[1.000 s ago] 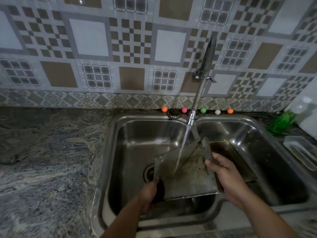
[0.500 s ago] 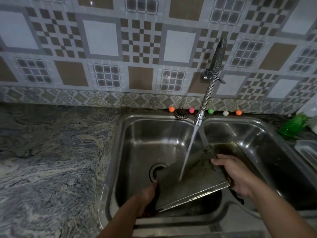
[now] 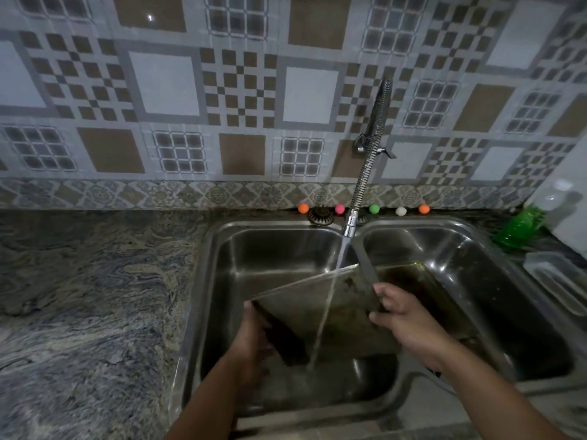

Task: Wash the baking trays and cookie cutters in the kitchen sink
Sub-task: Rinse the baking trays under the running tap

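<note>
A stained metal baking tray (image 3: 346,315) is held tilted over the left basin of the double steel sink (image 3: 203,281). Water from the coiled spring tap (image 3: 370,154) runs onto the tray and off its lower edge. My left hand (image 3: 254,338) grips the tray's lower left corner. My right hand (image 3: 403,315) holds its right edge near the divider between the basins. A second dark, greasy tray (image 3: 425,290) lies in the right basin behind my right hand. No cookie cutters can be made out.
A marbled stone counter (image 3: 89,312) stretches to the left of the sink. A green bottle (image 3: 517,227) and a clear plastic container (image 3: 559,281) stand at the right. Small coloured balls (image 3: 374,208) line the ledge behind the sink, below the tiled wall.
I have turned the tray in both hands so its far edge rises more steeply under the stream. The view has shifted slightly left and closer.
</note>
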